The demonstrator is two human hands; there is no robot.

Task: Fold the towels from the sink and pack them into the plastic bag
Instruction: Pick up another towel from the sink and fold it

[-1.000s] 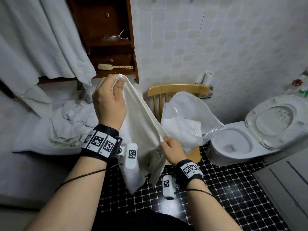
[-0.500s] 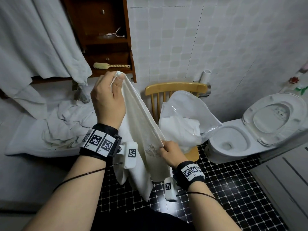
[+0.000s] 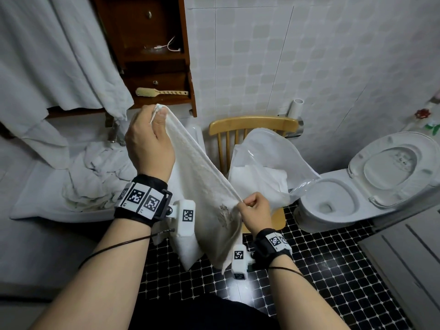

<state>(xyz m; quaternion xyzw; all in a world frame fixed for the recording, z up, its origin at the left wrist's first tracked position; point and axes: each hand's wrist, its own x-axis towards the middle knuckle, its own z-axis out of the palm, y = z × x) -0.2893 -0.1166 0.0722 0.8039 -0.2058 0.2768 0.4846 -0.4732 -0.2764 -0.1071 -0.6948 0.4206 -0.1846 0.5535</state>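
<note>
While your left hand point(image 3: 148, 145) pinches one corner of the white towel point(image 3: 202, 184) at upper centre of the frame, your right hand point(image 3: 256, 210) pinches its other corner lower down, before the plastic bag point(image 3: 269, 156) on the chair point(image 3: 252, 122).

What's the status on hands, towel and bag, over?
Left hand pinches top corner of towel, right hand its lower edge. Stretched between, unfolded. Plastic bag open on chair, folded towel inside; more towels in sink.

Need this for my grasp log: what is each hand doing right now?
Left hand: pinches the top corner of the towel.
Right hand: pinches the same towel's lower edge.
</note>
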